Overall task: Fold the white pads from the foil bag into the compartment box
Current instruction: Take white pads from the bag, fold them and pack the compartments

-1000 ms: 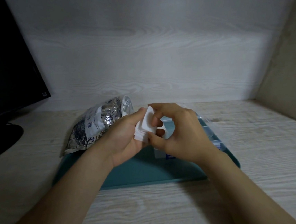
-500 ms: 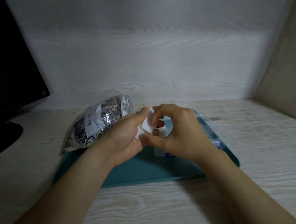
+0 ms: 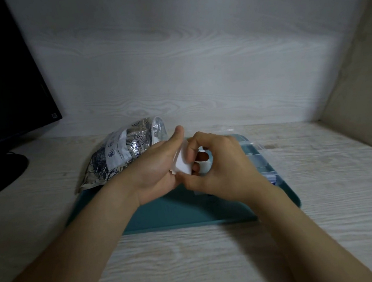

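Both hands meet over the teal tray (image 3: 165,215), holding a folded white pad (image 3: 182,162) between them. My left hand (image 3: 158,166) cups the pad from the left, thumb raised above it. My right hand (image 3: 219,167) pinches the pad with curled fingers and thumb from the right. The silver foil bag (image 3: 123,157) lies on the tray's back left corner, its open mouth facing the hands. The clear compartment box (image 3: 257,159) sits on the right part of the tray, mostly hidden behind my right hand.
A black monitor (image 3: 4,78) on its stand fills the left edge. A pale wood-grain wall runs behind, and a beige side wall (image 3: 361,83) closes the right. The light wooden tabletop (image 3: 192,260) extends in front of the tray.
The pad has been folded smaller between the hands. My left thumb has lifted, and my right fingers have curled further over the pad.
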`<state>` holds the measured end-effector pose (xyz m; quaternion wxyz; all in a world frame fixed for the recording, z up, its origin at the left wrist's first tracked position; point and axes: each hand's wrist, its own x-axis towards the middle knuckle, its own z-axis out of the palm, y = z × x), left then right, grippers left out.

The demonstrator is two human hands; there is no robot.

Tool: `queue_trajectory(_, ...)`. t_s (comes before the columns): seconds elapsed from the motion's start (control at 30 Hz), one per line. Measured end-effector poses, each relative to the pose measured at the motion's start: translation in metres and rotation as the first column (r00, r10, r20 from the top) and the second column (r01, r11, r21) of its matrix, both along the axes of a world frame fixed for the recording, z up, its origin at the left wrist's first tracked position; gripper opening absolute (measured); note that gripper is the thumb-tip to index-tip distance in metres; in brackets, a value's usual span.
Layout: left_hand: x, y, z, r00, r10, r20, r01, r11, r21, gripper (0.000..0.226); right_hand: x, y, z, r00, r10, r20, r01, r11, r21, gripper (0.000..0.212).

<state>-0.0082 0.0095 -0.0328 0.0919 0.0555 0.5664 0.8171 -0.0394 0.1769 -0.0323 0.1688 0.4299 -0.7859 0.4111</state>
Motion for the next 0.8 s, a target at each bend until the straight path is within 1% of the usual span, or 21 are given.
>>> queue_trajectory(0.07, 0.0007, -0.0012, 0.0005, 0.998, -0.057, 0.005, 0.057, 0.998, 0.014, 0.049, 0.0003, 0.0010, 0.0007, 1.000, 0.000, -0.004, 0.000, 1.000, 0.001, 0.033)
queue_trajectory(0.13, 0.0008, -0.0034, 0.0017, 0.994, -0.107, 0.018, 0.106, 0.994, 0.025, 0.036, 0.0003, 0.0009, 0.0010, 1.000, 0.002, 0.027, -0.002, 1.000, -0.016, 0.033)
queue_trajectory(0.17, 0.0015, -0.0042, 0.0029, 0.993, -0.120, 0.025, 0.119, 0.992, 0.037, 0.034, -0.0003, 0.0006, 0.0009, 0.999, 0.000, 0.042, 0.001, 0.999, -0.032, 0.033)
queue_trajectory(0.3, 0.0011, -0.0064, 0.0040, 0.991, -0.120, 0.064, 0.117, 0.992, 0.049, 0.039, -0.0052, 0.0007, -0.0008, 0.995, -0.097, -0.014, 0.096, 0.993, -0.063, 0.036)
queue_trajectory(0.33, 0.0005, -0.0066, 0.0033, 0.991, -0.116, 0.071, 0.113, 0.993, 0.043, 0.040, -0.0052, 0.0011, -0.0003, 0.995, -0.102, -0.007, 0.101, 0.992, -0.070, 0.036)
queue_trajectory(0.47, -0.0002, -0.0050, 0.0017, 0.992, -0.100, 0.080, 0.096, 0.994, 0.055, 0.039, 0.0010, -0.0002, 0.0014, 1.000, -0.014, 0.027, 0.016, 0.996, -0.088, 0.041)
queue_trajectory(0.57, 0.0017, -0.0031, 0.0022, 0.994, -0.076, 0.077, 0.071, 0.996, 0.060, 0.040, 0.0019, -0.0018, 0.0017, 1.000, -0.006, 0.009, 0.006, 0.998, -0.067, 0.044)
queue_trajectory(0.8, 0.0017, -0.0017, 0.0013, 0.999, 0.002, 0.046, 0.001, 0.999, -0.051, 0.049, 0.0003, -0.0008, 0.0005, 1.000, -0.015, 0.002, 0.015, 0.999, -0.029, 0.044)
